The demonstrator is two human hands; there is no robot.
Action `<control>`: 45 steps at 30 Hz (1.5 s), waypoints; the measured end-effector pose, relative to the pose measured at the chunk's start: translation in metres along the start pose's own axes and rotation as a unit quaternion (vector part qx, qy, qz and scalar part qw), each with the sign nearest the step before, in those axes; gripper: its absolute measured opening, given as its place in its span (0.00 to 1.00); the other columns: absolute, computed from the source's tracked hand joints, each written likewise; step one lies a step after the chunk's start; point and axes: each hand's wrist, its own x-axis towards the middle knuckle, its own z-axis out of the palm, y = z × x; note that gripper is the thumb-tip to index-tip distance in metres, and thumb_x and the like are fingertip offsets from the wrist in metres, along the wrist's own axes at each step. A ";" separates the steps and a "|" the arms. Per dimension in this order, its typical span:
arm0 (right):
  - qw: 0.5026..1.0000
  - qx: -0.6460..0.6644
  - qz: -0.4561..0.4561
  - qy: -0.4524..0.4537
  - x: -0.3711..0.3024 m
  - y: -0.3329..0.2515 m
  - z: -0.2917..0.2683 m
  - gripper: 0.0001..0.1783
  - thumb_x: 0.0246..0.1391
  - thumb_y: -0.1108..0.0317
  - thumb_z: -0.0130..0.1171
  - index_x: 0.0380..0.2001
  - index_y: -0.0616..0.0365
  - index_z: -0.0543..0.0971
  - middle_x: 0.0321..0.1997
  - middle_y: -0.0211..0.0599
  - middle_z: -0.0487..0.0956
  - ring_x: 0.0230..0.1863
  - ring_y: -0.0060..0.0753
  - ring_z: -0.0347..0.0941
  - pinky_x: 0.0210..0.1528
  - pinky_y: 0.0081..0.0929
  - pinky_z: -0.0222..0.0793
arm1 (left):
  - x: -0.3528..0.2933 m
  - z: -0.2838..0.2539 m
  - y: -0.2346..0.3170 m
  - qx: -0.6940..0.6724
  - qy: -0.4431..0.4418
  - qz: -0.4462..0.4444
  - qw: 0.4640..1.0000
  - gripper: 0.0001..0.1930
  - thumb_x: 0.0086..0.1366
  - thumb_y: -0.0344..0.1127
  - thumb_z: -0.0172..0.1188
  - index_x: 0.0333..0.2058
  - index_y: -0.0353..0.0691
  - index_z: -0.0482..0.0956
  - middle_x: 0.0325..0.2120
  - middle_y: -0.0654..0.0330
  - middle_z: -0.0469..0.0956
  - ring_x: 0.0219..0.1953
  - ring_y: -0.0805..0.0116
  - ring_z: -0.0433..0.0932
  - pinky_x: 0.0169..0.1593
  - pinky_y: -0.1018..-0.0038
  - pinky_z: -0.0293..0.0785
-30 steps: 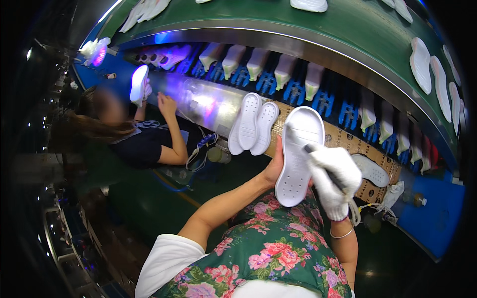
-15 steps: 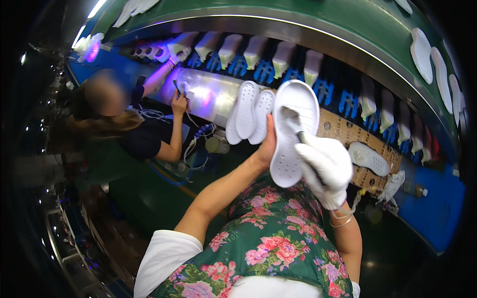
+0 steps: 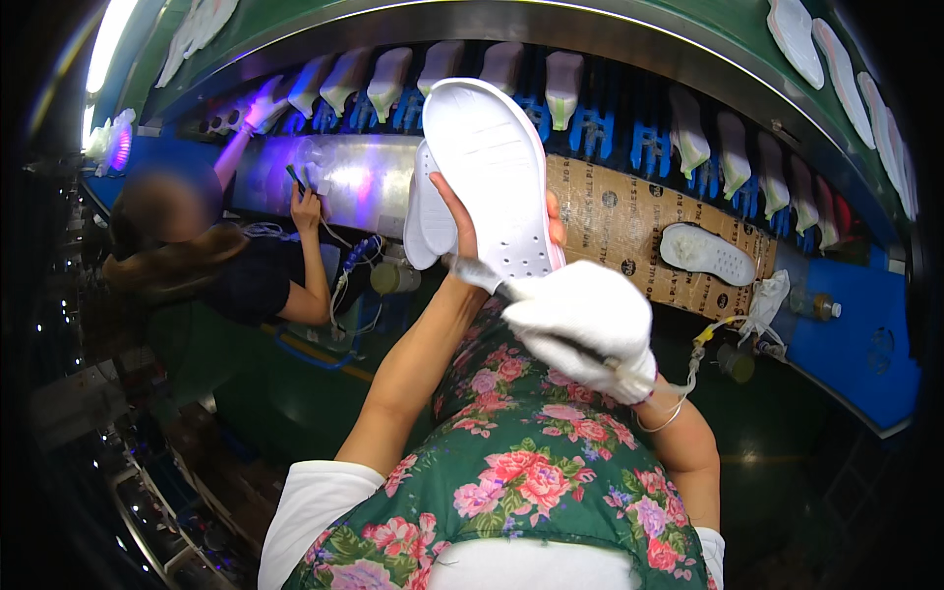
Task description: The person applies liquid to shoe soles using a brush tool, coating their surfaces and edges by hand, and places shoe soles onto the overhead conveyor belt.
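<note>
My left hand [image 3: 460, 218] is bare and wraps round a white shoe sole [image 3: 489, 167], thumb on its left edge and fingertips showing at the right edge. The sole is tilted up, its ridged inner face toward me and small holes near its lower end. My right hand [image 3: 585, 323], in a white knitted glove, grips a brush [image 3: 474, 272] with a dark handle. The bristles are at the sole's lower left edge, in front of my left wrist; I cannot tell whether they touch. Behind the held sole, another white sole [image 3: 425, 221] is partly hidden.
A sole [image 3: 706, 254] lies on printed cardboard [image 3: 619, 231] at the right, near a plastic bottle [image 3: 818, 305]. Shoe lasts [image 3: 736, 152] line the blue-clamped rack beyond. More soles rest on the green ledge [image 3: 678, 20]. At left a co-worker [image 3: 236, 265] holds a small tool under purple light.
The sole in my left hand has moved up and left and looks larger. The brush has gone from its upper middle to the lower left edge. My view has shifted.
</note>
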 end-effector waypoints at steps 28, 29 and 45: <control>0.996 0.047 0.077 0.000 -0.013 0.001 -0.004 0.16 0.45 0.77 0.71 0.40 0.54 0.86 0.39 0.38 0.86 0.36 0.40 0.82 0.39 0.32 0.77 | 0.023 0.014 0.039 0.119 0.001 -0.020 0.993 0.62 0.50 0.91 0.34 0.63 0.37 0.66 0.37 0.43 0.80 0.32 0.50 0.85 0.31 0.59 0.86; 0.997 0.000 0.078 -0.002 -0.014 0.001 -0.007 0.17 0.44 0.77 0.71 0.40 0.53 0.87 0.40 0.38 0.86 0.36 0.39 0.82 0.39 0.31 0.77 | 0.023 0.013 0.038 0.115 -0.014 -0.029 0.993 0.61 0.51 0.90 0.37 0.65 0.38 0.64 0.38 0.42 0.80 0.32 0.49 0.86 0.32 0.60 0.87; 0.989 -0.128 -0.012 -0.076 -0.023 0.001 0.001 0.19 0.40 0.77 0.69 0.41 0.57 0.84 0.42 0.42 0.84 0.36 0.43 0.82 0.35 0.37 0.77 | 0.041 0.027 0.041 0.343 0.042 -0.242 0.907 0.45 0.63 0.72 0.53 0.63 0.36 0.71 0.49 0.39 0.80 0.41 0.51 0.86 0.38 0.55 0.87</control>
